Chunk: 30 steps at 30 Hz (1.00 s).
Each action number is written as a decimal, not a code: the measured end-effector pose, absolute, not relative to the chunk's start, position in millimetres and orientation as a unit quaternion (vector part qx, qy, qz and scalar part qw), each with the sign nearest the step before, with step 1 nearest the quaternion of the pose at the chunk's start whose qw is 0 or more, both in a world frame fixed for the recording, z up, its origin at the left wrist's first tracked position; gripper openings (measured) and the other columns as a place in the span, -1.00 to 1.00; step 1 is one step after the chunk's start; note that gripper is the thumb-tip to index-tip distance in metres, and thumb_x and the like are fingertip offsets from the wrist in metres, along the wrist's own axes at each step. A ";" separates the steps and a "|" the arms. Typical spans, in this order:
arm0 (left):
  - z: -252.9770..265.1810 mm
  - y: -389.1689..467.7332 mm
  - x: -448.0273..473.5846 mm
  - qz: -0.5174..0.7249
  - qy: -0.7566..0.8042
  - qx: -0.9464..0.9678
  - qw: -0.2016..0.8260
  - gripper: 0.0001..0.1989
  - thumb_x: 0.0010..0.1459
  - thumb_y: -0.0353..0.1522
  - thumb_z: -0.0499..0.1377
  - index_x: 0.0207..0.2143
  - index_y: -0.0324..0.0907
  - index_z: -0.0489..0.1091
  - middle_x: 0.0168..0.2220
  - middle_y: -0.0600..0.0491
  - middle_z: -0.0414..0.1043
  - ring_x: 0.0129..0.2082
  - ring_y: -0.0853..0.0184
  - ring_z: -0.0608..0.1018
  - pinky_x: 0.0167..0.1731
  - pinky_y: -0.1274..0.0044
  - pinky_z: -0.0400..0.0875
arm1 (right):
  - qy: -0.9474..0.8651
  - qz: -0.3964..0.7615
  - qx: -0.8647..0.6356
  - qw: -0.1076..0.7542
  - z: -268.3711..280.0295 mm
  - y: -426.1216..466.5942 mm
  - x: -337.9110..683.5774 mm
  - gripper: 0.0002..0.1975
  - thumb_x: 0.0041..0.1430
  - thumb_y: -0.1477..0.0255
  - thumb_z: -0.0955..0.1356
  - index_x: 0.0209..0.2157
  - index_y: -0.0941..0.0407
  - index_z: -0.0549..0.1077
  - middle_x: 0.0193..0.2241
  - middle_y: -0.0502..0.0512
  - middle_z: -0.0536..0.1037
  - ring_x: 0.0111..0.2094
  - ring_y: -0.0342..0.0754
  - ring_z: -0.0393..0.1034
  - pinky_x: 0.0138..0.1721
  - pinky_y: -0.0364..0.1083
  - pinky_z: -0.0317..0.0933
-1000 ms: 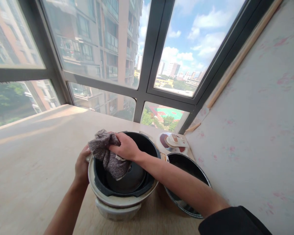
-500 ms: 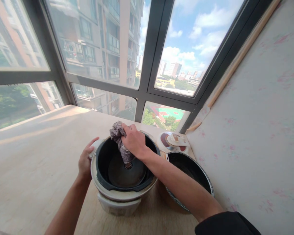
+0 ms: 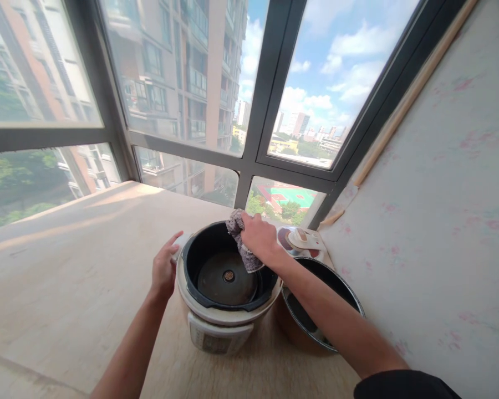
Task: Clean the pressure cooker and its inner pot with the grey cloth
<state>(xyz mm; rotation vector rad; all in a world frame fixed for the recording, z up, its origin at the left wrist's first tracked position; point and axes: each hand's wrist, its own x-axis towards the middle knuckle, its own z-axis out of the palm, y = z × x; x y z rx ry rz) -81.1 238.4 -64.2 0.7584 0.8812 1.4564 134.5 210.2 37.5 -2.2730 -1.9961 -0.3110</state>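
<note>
Got a greyish terry cloth (image 3: 248, 259) pinched in the fingers of right hand (image 3: 259, 237), hanging into the electric pressure cooker (image 3: 233, 316) at back right. Should handle light, floppy; best grabbed by the wad. Got left hand (image 3: 164, 266) at side handle (image 3: 183, 243), partly spread; can't tell if gripping.

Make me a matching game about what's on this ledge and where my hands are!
1. Cloth
2. Left hand
3. Lid
4. Dark pot beside the cooker

A. At the left side of the cooker
B. Partly under the right forearm
C. Held in the right hand
D. Between the window frame and the dark pot

Pairs: 1-C, 2-A, 3-D, 4-B
</note>
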 end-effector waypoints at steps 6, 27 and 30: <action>-77.2 243.5 -86.7 0.643 0.400 0.339 0.558 -0.38 -0.16 -0.21 0.33 0.00 -0.27 0.51 -0.36 0.05 0.55 -0.42 0.34 0.51 -0.43 0.55 0.35 | -0.656 -0.037 -0.754 0.014 58.8 190.3 162.8 -0.57 0.19 0.40 0.27 0.10 0.03 0.41 -0.13 0.27 0.56 -0.16 0.22 0.52 -0.22 0.08 0.33; -79.0 240.1 -79.9 0.655 0.382 0.322 0.566 -0.45 -0.11 -0.16 0.30 -0.06 -0.23 0.46 -0.31 0.04 0.55 -0.41 0.31 0.49 -0.39 0.53 0.34 | -0.673 0.138 -0.596 0.415 19.8 117.7 135.1 -0.48 0.17 0.36 0.35 0.18 0.06 0.36 0.10 0.18 0.51 0.13 0.11 0.39 0.18 0.09 0.23; -77.1 239.3 -76.8 0.670 0.381 0.320 0.551 -0.49 -0.10 -0.15 0.27 -0.10 -0.22 0.45 -0.29 0.03 0.55 -0.33 0.25 0.53 -0.31 0.49 0.38 | -0.721 0.109 -0.570 0.380 25.7 114.5 111.1 -0.44 0.17 0.38 0.35 0.22 0.03 0.31 0.07 0.17 0.50 0.09 0.08 0.41 0.13 0.04 0.29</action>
